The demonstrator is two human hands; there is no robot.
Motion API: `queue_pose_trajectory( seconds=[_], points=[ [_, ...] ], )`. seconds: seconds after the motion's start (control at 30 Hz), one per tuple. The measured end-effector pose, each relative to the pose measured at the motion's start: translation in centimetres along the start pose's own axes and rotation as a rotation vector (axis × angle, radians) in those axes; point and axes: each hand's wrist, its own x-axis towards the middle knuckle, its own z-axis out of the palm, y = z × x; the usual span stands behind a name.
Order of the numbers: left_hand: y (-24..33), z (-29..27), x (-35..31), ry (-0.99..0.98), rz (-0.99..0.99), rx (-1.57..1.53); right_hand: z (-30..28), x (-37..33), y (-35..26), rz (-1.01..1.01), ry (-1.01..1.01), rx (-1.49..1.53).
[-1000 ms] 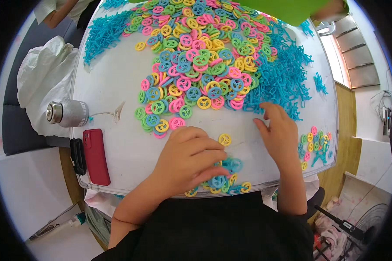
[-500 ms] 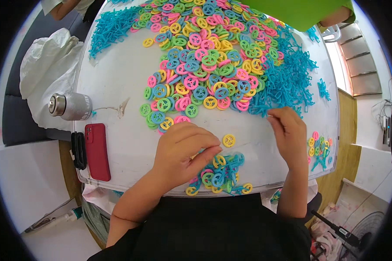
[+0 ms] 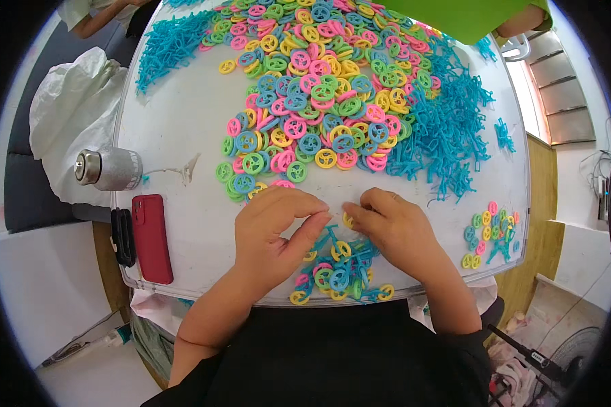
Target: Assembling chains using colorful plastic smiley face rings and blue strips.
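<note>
My left hand [image 3: 278, 220] is closed in a pinch above the near part of the white table, thumb against forefinger. What its fingertips hold, if anything, is too small to make out. Facing it, my right hand [image 3: 395, 230] has its fingertips on a small yellow spoked wheel [image 3: 347, 219], partly hidden behind them. Just below both hands lies a small heap of blue plastic pieces and coloured wheels [image 3: 339, 278], some fitted together. A blue piece [image 3: 328, 236] sticks up from it near my left thumb.
A large pile of pink, green, yellow and blue wheels [image 3: 319, 115] covers the far middle. Blue plastic parts lie right [image 3: 448, 136] and far left [image 3: 173, 47]. A small wheel cluster [image 3: 493, 230], red phone [image 3: 153, 237] and silver flask [image 3: 115, 168] sit around. Two people are across the table.
My right hand has come left from the edge of the blue parts to the yellow wheel, which lay alone on the table. My left hand has shifted slightly left, still pinched.
</note>
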Motion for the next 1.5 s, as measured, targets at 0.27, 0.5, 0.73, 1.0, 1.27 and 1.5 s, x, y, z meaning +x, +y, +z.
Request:
queue_pose_trajectory(
  seconds=[0.27, 0.5, 0.73, 1.0, 1.27, 1.5],
  points=[
    [-0.1, -0.4, -0.3, -0.027, -0.006, -0.018, -2.5, -1.1, 1.4, 0.299, 0.222, 0.403],
    [-0.1, 0.0, -0.3, -0.071, 0.006, -0.036, -3.6, -1.0, 4.6, 0.185, 0.294, -0.314],
    [0.0, -0.1, -0.2, -0.079, 0.008, -0.032, -2.2, -0.3, 4.0, 0.06, 0.245, -0.367],
    [-0.3, 0.1, -0.3, -0.076, 0.021, -0.042, -2.3, 0.1, 4.0, -0.071, 0.123, -0.424],
    [0.0, -0.1, -0.3, -0.139, 0.031, -0.084, -4.2, -1.4, 0.8, 0.302, 0.331, 0.653],
    [0.3, 0.7, -0.6, -0.258, -0.002, -0.245, -2.9, 0.8, -1.6, 0.027, 0.111, 0.843]
  ],
)
